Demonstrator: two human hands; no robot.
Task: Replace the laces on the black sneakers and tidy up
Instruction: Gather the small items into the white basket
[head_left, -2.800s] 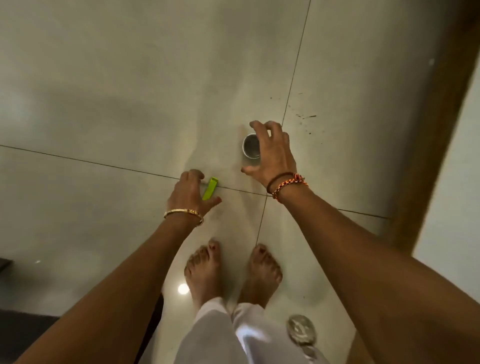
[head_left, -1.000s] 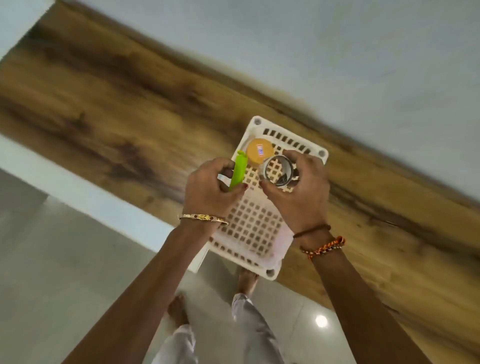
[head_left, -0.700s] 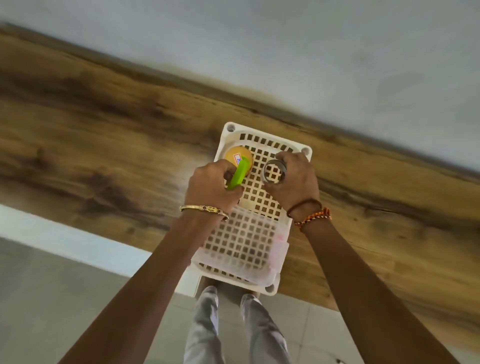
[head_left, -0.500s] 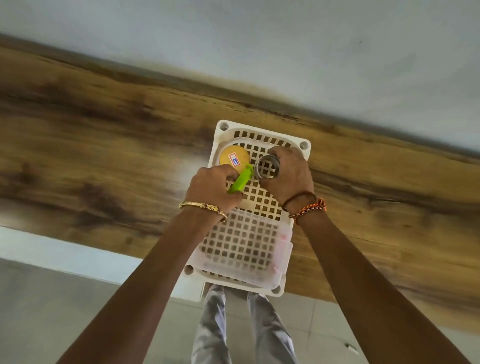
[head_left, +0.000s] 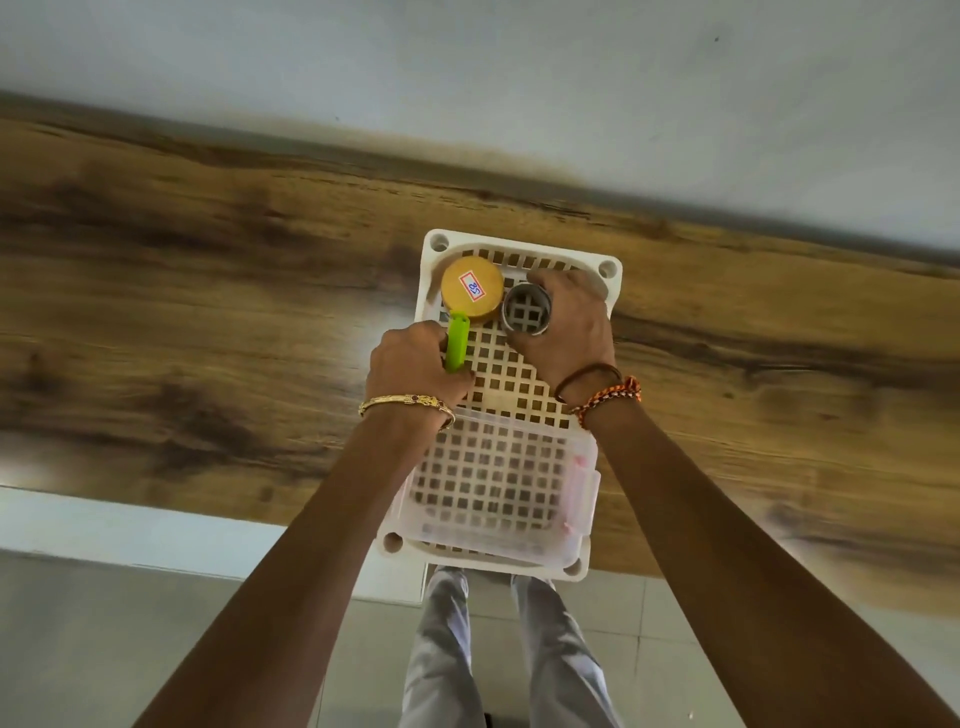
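Sneakers and laces: none in frame, can't say where they are. What I've got is the tidy-up part, at the white basket (head_left: 608, 270) on the wooden counter (head_left: 208, 312).

My left hand (head_left: 415, 364) is clamped on the green clip-like tool (head_left: 458, 343), pinched at its near end so the free end points toward the basket's far-left corner. Judging it's going down along the left wall, just short of the round yellow tin (head_left: 472, 285) with the label on its lid.

My right hand (head_left: 561, 327) is wrapped round the metal ring (head_left: 526, 312), open end up — I can see the basket grid straight through it. It sits just beside the tin, toward the far-right corner. Can't tell if it's touching the floor of the basket yet. Held upright so it lands flat and doesn't roll, I'd guess.

Clear plastic box (head_left: 498, 483) fills the near half of the basket, so the far half is the only free floor.

Count: 1 basket, 1 tin, 1 ring, 1 green tool, 1 clear box. Both hands busy, none free.
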